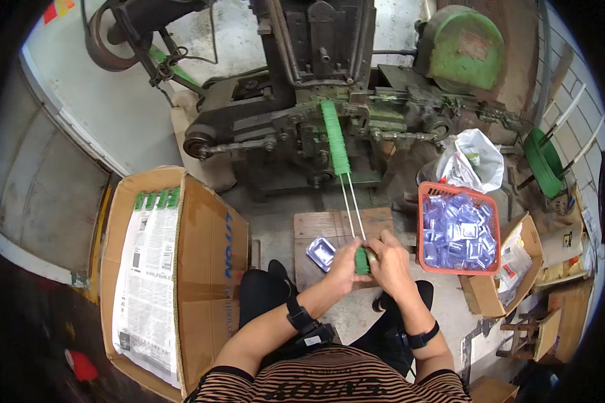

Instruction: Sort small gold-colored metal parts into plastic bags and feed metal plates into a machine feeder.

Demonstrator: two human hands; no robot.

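My left hand (pixel 345 267) and my right hand (pixel 391 263) close from both sides around a short stack of small green pieces (pixel 362 261), at the near end of two thin pale rails (pixel 353 207). The kind of these pieces is too small to make out. Farther up the rails, a long row of the same green pieces (pixel 336 139) runs into the dark machine (pixel 316 50). Beside my left hand, a clear bluish plastic tray (pixel 321 253) lies on a wooden board (pixel 309 225).
At the right stands a red basket (pixel 423 260) heaped with clear bluish plastic boxes (pixel 460 228), near a white bag (pixel 482 161) and an open carton (pixel 482 295). A tall cardboard box (pixel 208 269) at the left bears newspaper (pixel 148 289) and several green stacks (pixel 157 199).
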